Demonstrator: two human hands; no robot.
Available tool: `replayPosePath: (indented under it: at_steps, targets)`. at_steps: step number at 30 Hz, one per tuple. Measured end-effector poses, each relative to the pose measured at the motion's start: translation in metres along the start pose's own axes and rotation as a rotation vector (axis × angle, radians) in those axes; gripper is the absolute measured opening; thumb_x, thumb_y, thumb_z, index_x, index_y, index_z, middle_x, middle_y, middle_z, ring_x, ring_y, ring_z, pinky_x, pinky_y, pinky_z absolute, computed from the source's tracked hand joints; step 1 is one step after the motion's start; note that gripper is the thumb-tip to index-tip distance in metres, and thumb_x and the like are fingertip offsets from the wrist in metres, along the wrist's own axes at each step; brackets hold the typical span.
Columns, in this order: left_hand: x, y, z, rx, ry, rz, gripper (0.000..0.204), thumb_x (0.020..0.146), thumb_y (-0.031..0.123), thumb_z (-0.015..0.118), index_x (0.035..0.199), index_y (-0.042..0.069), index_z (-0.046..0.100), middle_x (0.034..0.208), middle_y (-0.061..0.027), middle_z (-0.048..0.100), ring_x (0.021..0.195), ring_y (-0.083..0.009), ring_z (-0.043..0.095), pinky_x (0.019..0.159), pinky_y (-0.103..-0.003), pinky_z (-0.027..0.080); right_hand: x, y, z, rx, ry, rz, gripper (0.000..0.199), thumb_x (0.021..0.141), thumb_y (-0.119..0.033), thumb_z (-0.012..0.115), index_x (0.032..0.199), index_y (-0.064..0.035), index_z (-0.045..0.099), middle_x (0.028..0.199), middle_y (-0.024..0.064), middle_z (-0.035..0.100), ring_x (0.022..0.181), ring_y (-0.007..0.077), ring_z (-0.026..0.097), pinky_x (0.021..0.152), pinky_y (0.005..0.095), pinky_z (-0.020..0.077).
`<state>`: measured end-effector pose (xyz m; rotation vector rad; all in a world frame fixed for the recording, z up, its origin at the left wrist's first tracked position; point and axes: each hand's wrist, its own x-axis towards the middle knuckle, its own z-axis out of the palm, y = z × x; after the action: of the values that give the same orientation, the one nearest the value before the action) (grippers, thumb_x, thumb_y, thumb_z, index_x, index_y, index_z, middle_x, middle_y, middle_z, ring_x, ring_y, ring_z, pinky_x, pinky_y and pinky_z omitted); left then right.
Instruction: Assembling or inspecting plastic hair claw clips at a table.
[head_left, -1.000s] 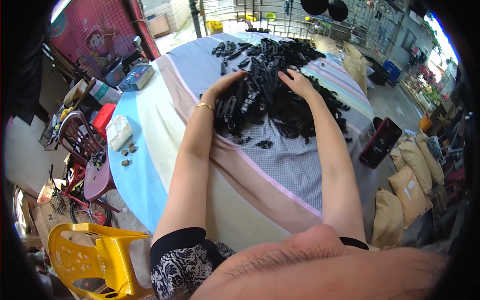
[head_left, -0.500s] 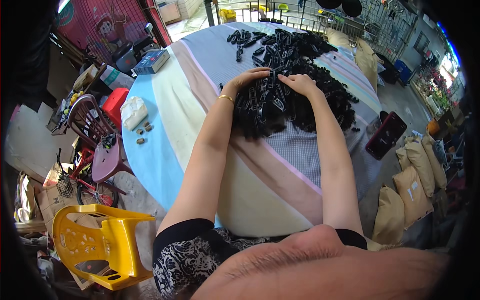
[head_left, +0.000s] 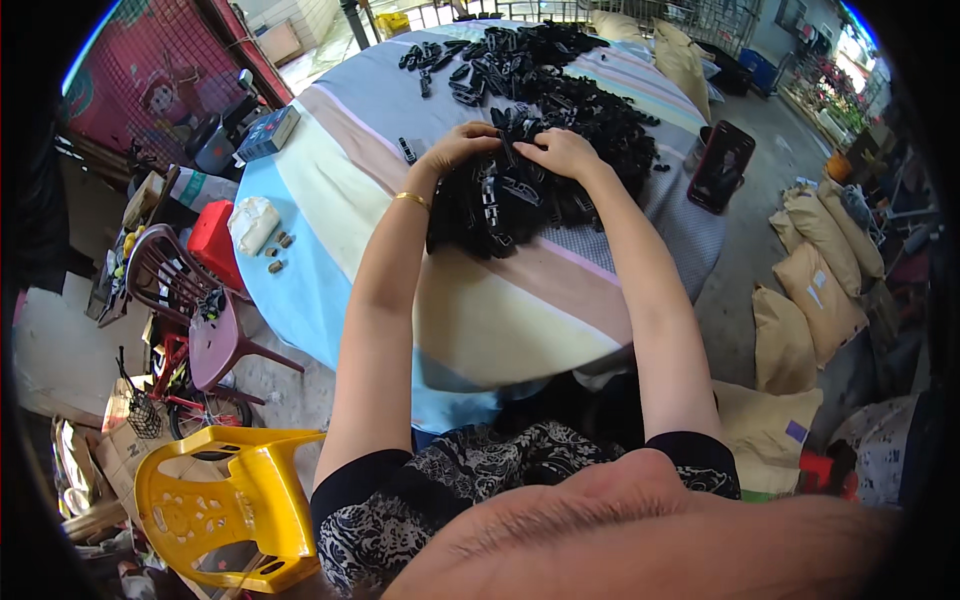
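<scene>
A big heap of small black plastic parts [head_left: 520,195] lies on a round table with a striped cloth [head_left: 500,310]. My left hand [head_left: 462,146], with a gold bracelet at the wrist, rests on the heap's top left, fingers curled into the parts. My right hand [head_left: 562,152] presses on the heap just to the right, fingers bent over the parts. The two hands almost touch above the pile. More black parts [head_left: 520,50] are spread across the far side of the table.
A dark phone [head_left: 722,165] lies at the table's right edge. A white bundle [head_left: 252,222], small brown pieces and a blue box [head_left: 268,132] sit on the left. A yellow chair [head_left: 215,500], a maroon chair [head_left: 195,300] and tan sacks [head_left: 810,290] surround the table.
Both hands have dragged a mass of black parts from the far pile toward the near edge of the table. The hands have drawn closer together on top of it.
</scene>
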<state>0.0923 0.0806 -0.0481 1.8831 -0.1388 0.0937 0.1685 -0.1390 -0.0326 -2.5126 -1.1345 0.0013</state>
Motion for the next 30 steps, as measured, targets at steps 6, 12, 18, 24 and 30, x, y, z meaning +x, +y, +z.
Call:
replayPosePath:
  at_steps: [6,12,18,24,30]
  targets:
    - [-0.015,0.041,0.024,0.662,0.172,0.175,0.030,0.074,0.022,0.066,0.098,0.005,0.068,0.101,-0.0160,0.062,0.092,-0.0280,0.060,0.082,-0.032,0.047,-0.033,0.006,0.010,0.017,0.195,-0.142,0.054,0.078,-0.063,0.050,0.091,-0.0148,0.071,0.101,0.0137,0.064,0.096,0.0319,0.060,0.083,0.0405,0.0476]
    - [-0.050,0.075,0.055,0.734,0.644,0.419,0.019,0.076,0.003,0.057,0.090,0.008,0.069,0.096,-0.0154,0.060,0.088,-0.0327,0.059,0.078,-0.038,0.048,-0.070,0.023,-0.009,0.105,0.831,-0.209,0.020,0.082,-0.027,0.061,0.086,-0.0094,0.069,0.098,0.0170,0.063,0.093,0.0346,0.059,0.082,0.0404,0.0467]
    - [-0.123,0.107,0.153,0.376,0.028,0.428,0.033,0.077,0.000,0.055,0.110,0.003,0.050,0.092,-0.0149,0.060,0.089,-0.0298,0.061,0.075,-0.035,0.049,-0.124,0.140,-0.003,-0.079,0.538,0.269,0.027,0.088,-0.024,0.048,0.105,-0.0087,0.062,0.100,0.0136,0.063,0.094,0.0341,0.058,0.083,0.0427,0.0457]
    - [-0.161,0.090,0.192,0.461,-0.285,0.377,0.030,0.076,0.008,0.061,0.104,0.003,0.057,0.101,-0.0172,0.057,0.096,-0.0351,0.055,0.084,-0.040,0.045,-0.130,0.096,0.008,0.211,0.457,0.076,0.028,0.091,-0.023,0.045,0.098,-0.0060,0.065,0.093,0.0173,0.065,0.088,0.0353,0.061,0.077,0.0431,0.0477]
    - [-0.165,0.082,0.187,0.630,-0.214,0.466,0.035,0.073,0.012,0.065,0.107,0.004,0.057,0.099,-0.0141,0.055,0.098,-0.0323,0.052,0.087,-0.039,0.043,-0.151,0.054,0.017,0.214,0.485,-0.107,0.020,0.088,-0.018,0.053,0.096,-0.0039,0.065,0.086,0.0186,0.064,0.081,0.0349,0.062,0.071,0.0408,0.0485]
